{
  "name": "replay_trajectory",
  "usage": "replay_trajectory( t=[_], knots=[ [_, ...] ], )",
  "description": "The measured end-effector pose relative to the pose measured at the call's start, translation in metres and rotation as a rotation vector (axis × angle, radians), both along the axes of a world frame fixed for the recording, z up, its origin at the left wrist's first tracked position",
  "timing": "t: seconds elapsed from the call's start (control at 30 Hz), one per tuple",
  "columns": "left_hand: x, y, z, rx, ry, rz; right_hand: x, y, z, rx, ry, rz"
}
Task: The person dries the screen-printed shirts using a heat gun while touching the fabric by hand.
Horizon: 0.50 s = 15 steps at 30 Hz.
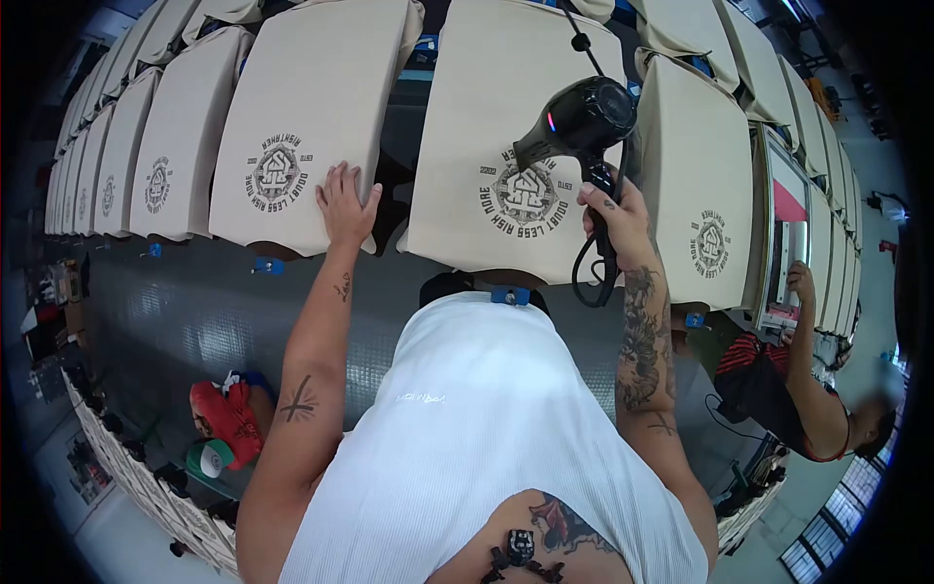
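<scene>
A black hair dryer point(579, 112) is in my right hand point(623, 219), my fingers wrapped round its handle. Its nozzle points left, above the dark circular print point(525, 200) on a cream T-shirt point(506, 88) stretched over a board. The dryer's black cord loops below my hand. My left hand point(347, 206) rests flat with fingers spread on the lower right corner of another cream T-shirt point(321, 68) to the left. That one bears the same kind of print point(276, 173).
More printed cream T-shirts on boards point(182, 146) run in rows to both sides. At right a person point(798, 389) holds a framed screen point(786, 209). Someone in red point(232, 423) is behind at left. Blue clamps point(510, 296) stick out at the boards' near ends.
</scene>
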State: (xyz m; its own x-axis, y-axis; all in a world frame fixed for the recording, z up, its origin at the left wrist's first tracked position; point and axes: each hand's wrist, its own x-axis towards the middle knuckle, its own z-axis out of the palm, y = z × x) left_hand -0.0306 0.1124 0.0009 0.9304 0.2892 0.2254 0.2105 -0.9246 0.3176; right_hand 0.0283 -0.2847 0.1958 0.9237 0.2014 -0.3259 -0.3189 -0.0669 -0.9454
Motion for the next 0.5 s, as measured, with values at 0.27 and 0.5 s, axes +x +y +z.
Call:
replay_trajectory(
  t=[0.27,0.5],
  knots=[
    [-0.003,-0.004,-0.002,0.000,-0.008,-0.002,-0.017,0.016,0.000,-0.006,0.053,0.109],
    [-0.002,-0.001,-0.006,-0.015,-0.002,-0.005,-0.031,-0.022,0.013,-0.057,0.045,-0.052]
  ],
)
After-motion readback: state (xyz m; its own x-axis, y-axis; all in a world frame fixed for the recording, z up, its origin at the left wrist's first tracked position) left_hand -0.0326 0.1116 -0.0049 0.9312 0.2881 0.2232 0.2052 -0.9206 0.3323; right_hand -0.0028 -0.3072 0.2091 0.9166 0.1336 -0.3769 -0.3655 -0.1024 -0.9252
